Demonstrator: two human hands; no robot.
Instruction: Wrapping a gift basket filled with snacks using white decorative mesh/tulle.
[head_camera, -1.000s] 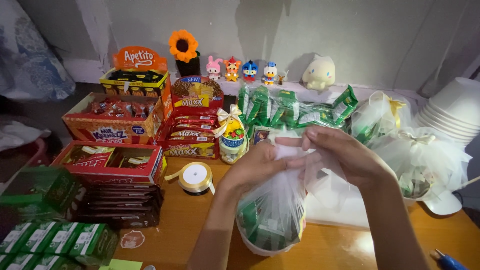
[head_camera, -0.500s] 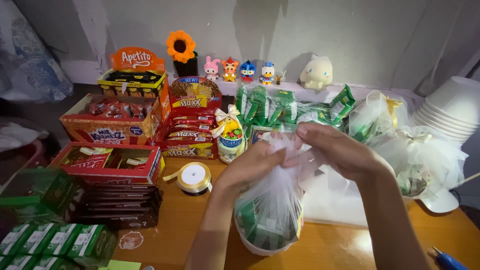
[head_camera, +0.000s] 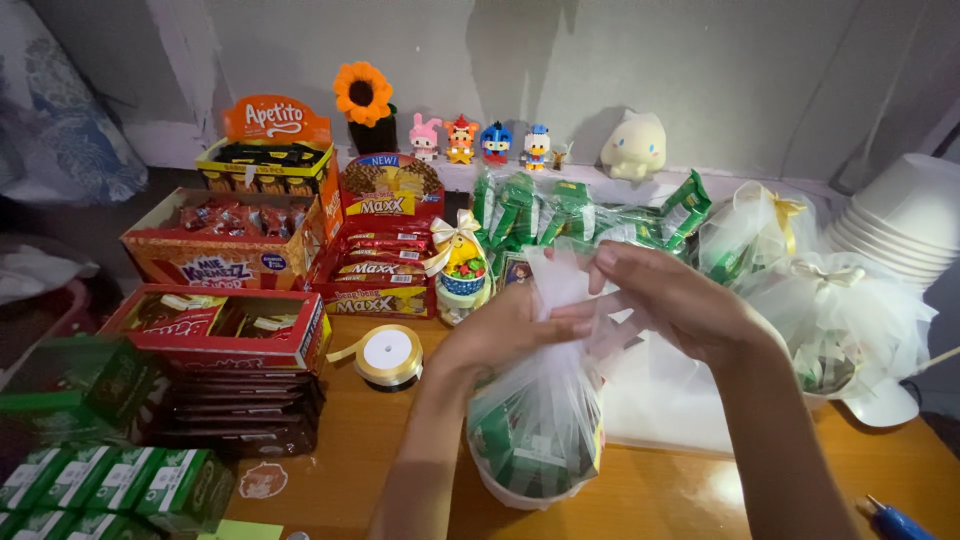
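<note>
2 hands at work over 1 gift cup (head_camera: 530, 480), a white bowl-like cup near the front edge of the wooden table (head_camera: 680, 495), swathed in sheer white tulle (head_camera: 545, 400) with green packets showing through. The left hand (head_camera: 500, 335) comes up from below, forearm rising steeply, fingers curled and pinching the gathered neck of the tulle just above the cup. The right hand (head_camera: 670, 305) reaches in from the right, wrist bent, knuckles up, fingers partly closed and gripping the same gathered bunch from the other side, so the 2 hands meet at the neck and both are grasping fabric, neither slack. Just left of the left forearm lies 1 spool of gold ribbon (head_camera: 388, 355), flat on the table. Behind it stands 1 small finished cup with a cream bow (head_camera: 462, 265). On the right, 2 more wrapped bundles (head_camera: 800, 280) tied with ribbon, beside 1 stack of white cups (head_camera: 905, 225). At the left, several red snack boxes (head_camera: 225, 325) and a row of green cartons (head_camera: 110, 485) at the bottom corner. Along the back ledge, 4 small block figures (head_camera: 480, 140), 1 orange flower (head_camera: 363, 92) and 1 cream plush toy (head_camera: 632, 148).
</note>
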